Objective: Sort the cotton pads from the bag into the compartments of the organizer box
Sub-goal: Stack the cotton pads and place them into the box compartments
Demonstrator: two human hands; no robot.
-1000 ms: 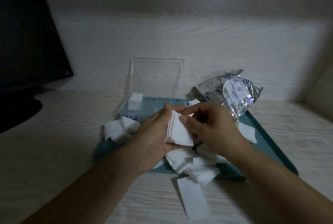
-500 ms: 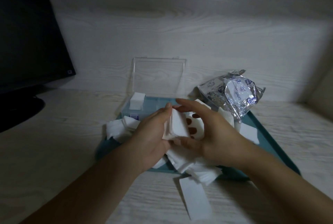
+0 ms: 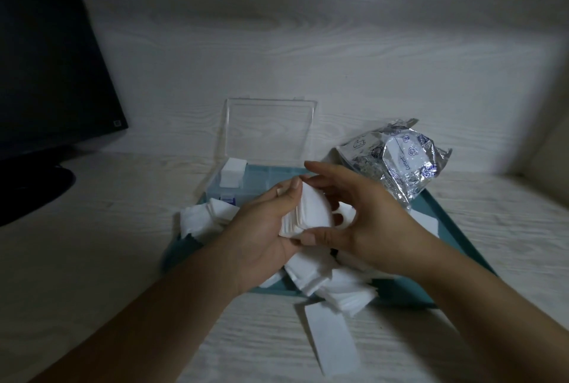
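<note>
A stack of white cotton pads is held between both hands above the tray. My left hand grips its left side, and my right hand curls round it with the thumb underneath and the fingers over the top. Behind them stands the clear organizer box with its lid upright; one stack of pads sits in its back left compartment. Loose pads lie scattered on the teal tray. The crinkled silver bag rests at the tray's back right.
One cotton pad lies on the wooden desk in front of the tray, and others hang over its front edge. A dark monitor on its stand fills the left side. A pale wall runs close behind the box.
My right hand has turned from pinching the stack's front to cupping it, fingers over the top and thumb below. The stack has bent slightly and sits a little higher.
</note>
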